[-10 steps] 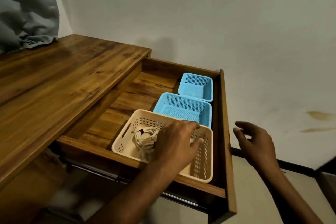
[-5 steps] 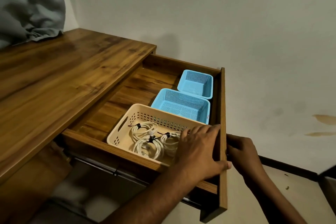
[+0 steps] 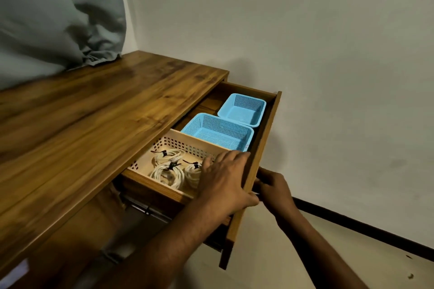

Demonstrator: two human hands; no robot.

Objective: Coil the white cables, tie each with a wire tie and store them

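Inside the cream basket (image 3: 150,164), at the near end of the open drawer (image 3: 263,148), lie three coiled white cables (image 3: 168,172), each cinched with a dark tie (image 3: 172,165). They sit side by side, touching; the rightmost coil is partly hidden by the left hand (image 3: 225,183). Beyond the cream basket, two blue baskets (image 3: 218,134) stand in a row toward the wall.

The left hand lies over the top edge of the drawer front, fingers straight and spread across the basket's right end, thumb hooked on the outer face. The right hand (image 3: 273,189) is on the outer face of that front, fingers curled against it as if on a pull; the pull itself is hidden, so what it grips cannot be told for sure.

Coiling and tying look finished and the cables are stored; the step in hand seems to be shutting the drawer. The next move probably calls for a straight push along the runners, with the left fingers lifted off the edge before it meets the surface (image 3: 94,124).

Compared with half a second ago, less of the drawer shows from under the surface: the cream basket's left end is now covered by the surface edge. Both hands keep their places on the front.
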